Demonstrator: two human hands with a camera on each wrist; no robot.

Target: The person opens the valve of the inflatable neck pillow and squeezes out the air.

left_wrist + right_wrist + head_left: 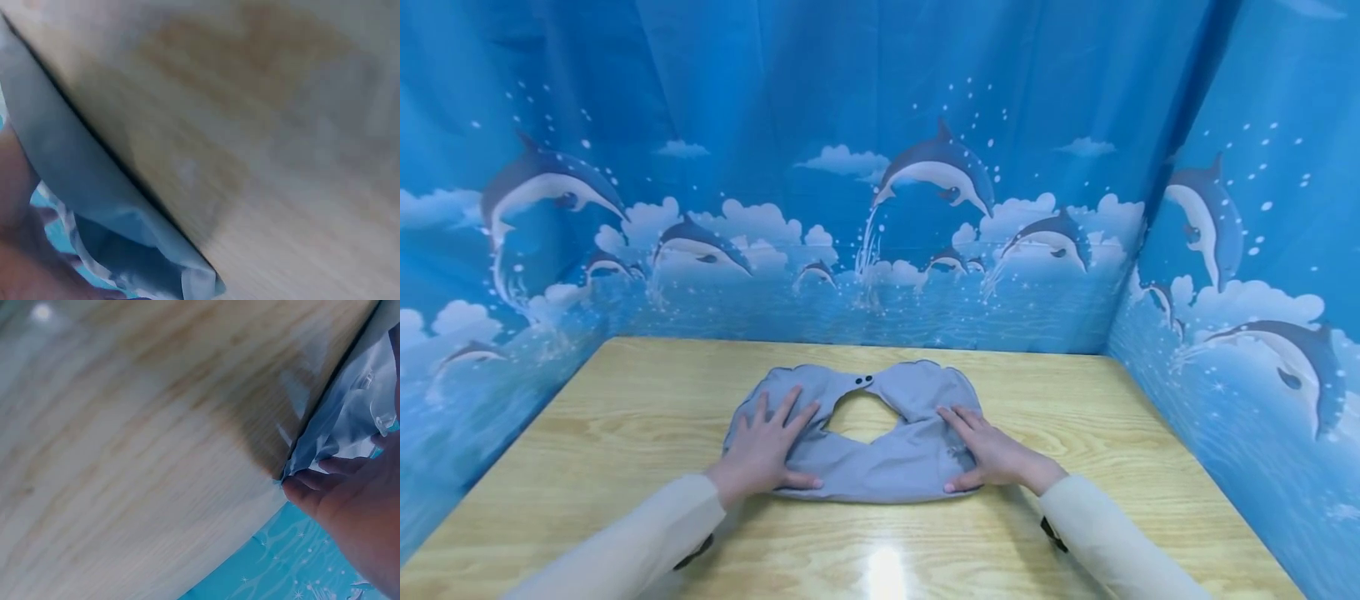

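A grey U-shaped neck pillow (872, 473) lies on the wooden table, its two ends meeting at the far side around an opening. Two black snaps (863, 380) show where those ends meet. My left hand (758, 450) rests on the pillow's left part with fingers spread and thumb near the front edge. On the right part, my right hand (996, 454) touches the fabric, fingers extended and thumb at the front corner. The left wrist view shows the pillow's edge (81, 162) beside the hand; in the right wrist view, fingertips (306, 490) touch its corner.
The wooden table (647, 392) extends around the pillow on every side. Blue curtains (760, 100) printed with dolphins hang behind it and along both sides. A bright light reflection (886, 575) falls on the table's near part.
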